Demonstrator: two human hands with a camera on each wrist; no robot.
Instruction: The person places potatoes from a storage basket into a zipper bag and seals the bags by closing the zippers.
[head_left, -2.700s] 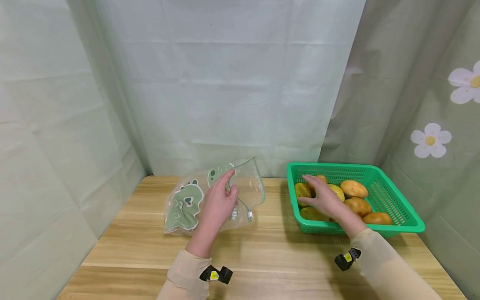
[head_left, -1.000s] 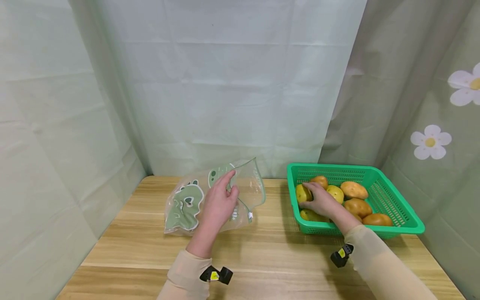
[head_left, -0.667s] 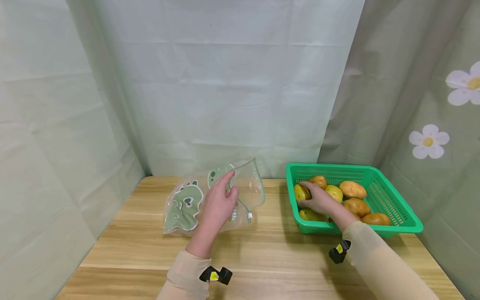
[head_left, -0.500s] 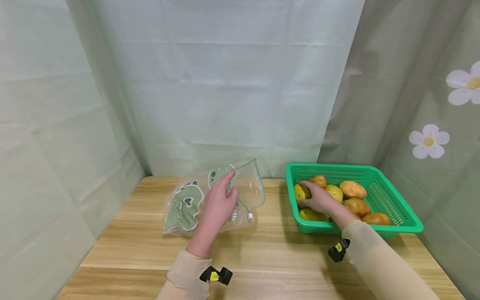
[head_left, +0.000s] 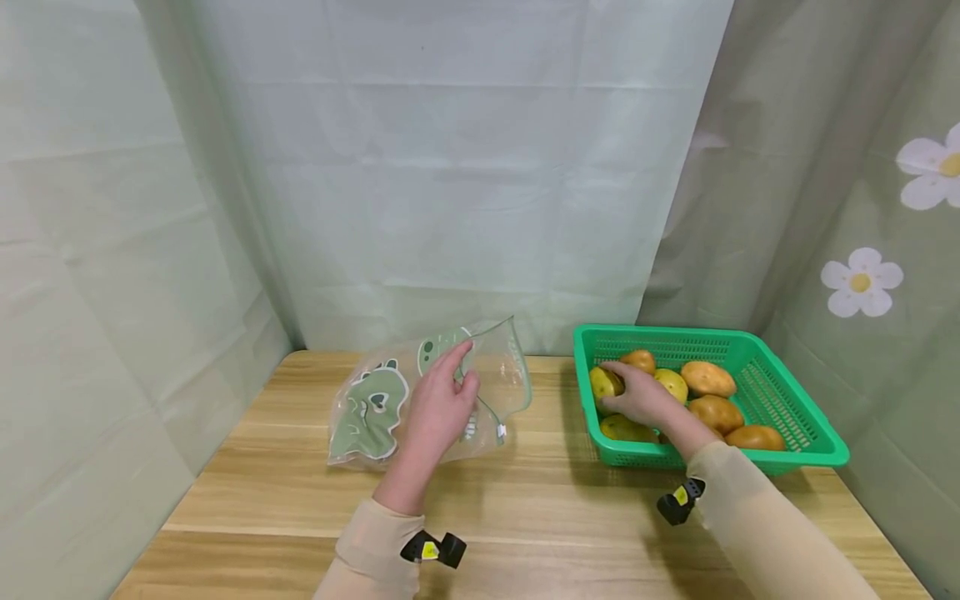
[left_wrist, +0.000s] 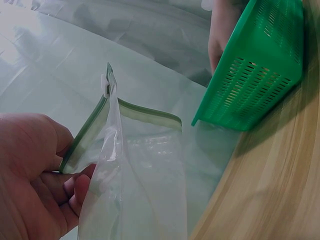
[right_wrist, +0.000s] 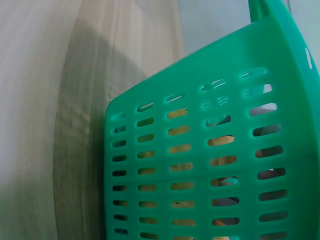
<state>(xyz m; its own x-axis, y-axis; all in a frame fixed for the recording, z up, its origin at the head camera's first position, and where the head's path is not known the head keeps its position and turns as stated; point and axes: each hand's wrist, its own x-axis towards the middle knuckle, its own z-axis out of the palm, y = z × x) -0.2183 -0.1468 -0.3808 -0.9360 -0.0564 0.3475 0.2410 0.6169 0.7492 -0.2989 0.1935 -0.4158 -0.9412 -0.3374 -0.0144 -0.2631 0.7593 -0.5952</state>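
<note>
My left hand [head_left: 442,404] holds a clear zip bag [head_left: 501,367] printed with a green cartoon animal. In the left wrist view, the fingers [left_wrist: 77,187] curl at the green zip edge of the bag [left_wrist: 150,170], whose mouth stands partly apart. My right hand [head_left: 637,396] reaches down into a green basket [head_left: 806,408], fingers and thumb round a yellow potato [head_left: 602,383] at its left end. In the right wrist view, the slotted wall of the basket [right_wrist: 200,150] hides that hand.
Several brown and yellow potatoes [head_left: 715,412] lie in the basket around the right hand. Bag and basket are on a wooden table [head_left: 525,517]. Pale curtains [head_left: 465,192] stand close behind and at both sides.
My right hand, spread over the basket's left end at first, has lowered and closed round the yellow potato. The left hand and the bag have stayed in place.
</note>
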